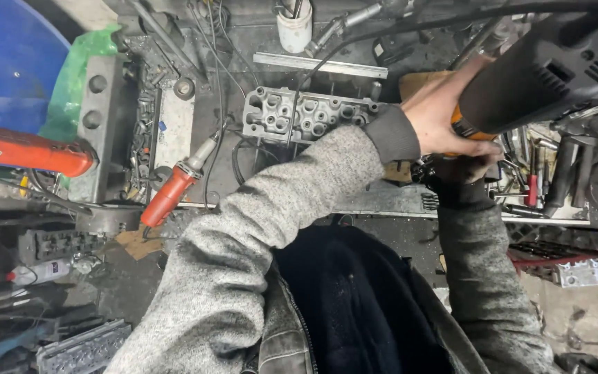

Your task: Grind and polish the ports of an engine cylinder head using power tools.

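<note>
Head view: at upper right our left hand (437,118) wraps the black power tool (541,76); our right hand (461,168) beneath, grip unclear, arms converging.

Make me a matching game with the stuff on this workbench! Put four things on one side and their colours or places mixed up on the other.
Things:
1. Power tool
2. Cylinder head
3. Cup
4. Bag

Colours or places:
A. white, at the back of the bench
B. green, at the far left
C. black, held in the left hand
D. grey metal with round holes, mid-bench

Pairs: 1-C, 2-D, 3-A, 4-B
</note>
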